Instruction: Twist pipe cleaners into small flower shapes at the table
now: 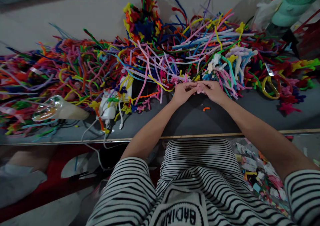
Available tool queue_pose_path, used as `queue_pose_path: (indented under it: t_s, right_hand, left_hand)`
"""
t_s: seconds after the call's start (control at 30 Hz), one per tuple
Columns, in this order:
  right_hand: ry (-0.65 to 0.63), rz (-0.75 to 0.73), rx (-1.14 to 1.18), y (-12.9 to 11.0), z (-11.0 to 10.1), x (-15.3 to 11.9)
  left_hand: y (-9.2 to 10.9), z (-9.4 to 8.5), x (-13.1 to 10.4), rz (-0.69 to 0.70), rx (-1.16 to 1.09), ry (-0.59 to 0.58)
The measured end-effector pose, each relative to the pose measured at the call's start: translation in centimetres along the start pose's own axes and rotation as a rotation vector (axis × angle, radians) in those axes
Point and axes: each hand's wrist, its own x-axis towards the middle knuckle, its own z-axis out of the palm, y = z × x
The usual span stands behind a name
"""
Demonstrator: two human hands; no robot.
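Both hands meet above the grey table (185,121), at the front of a heap of coloured pipe cleaners (150,61). Between their fingertips is a small pink fuzzy piece (200,88). My left hand (183,93) pinches it from the left, fingers bent together. From the other side my right hand (213,91) closes on the same piece, which the fingers partly cover. A short curved orange piece (206,109) lies on the table just below the hands. White and pink pipe cleaners touch the area right behind the fingers.
Yellow-handled scissors (270,88) lie at the right. To the left are a white charger with cables (108,107) and a clear plastic cup (60,109) on its side. A green container (287,11) stands back right. Paper scraps (260,174) lie below the table.
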Motion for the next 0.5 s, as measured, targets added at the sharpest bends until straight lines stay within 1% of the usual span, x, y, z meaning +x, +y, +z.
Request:
queue_pose_path:
  t_s: [0.1,0.23,0.33,0.4,0.5]
  right_hand:
    - [0.046,0.047,0.077,0.05,0.20,0.26]
    - [0.108,0.146,0.217,0.02,0.45,0.71]
    - [0.106,0.124,0.190,-0.07,0.44,0.75]
    - [0.108,0.102,0.169,-0.24,0.37,0.65]
    - [0.128,0.089,0.212,-0.66,0.31,0.48]
  left_hand:
    - [-0.07,0.06,0.04,-0.020,-0.017,-0.018]
    - [-0.51,-0.23,0.38,-0.052,-0.045,0.065]
    - [-0.67,-0.48,0.51,-0.048,-0.059,0.078]
    - [-0.68,-0.51,0.50,-0.041,-0.065,0.048]
    - [-0.66,-0.37,0.44,-0.033,-0.059,0.005]
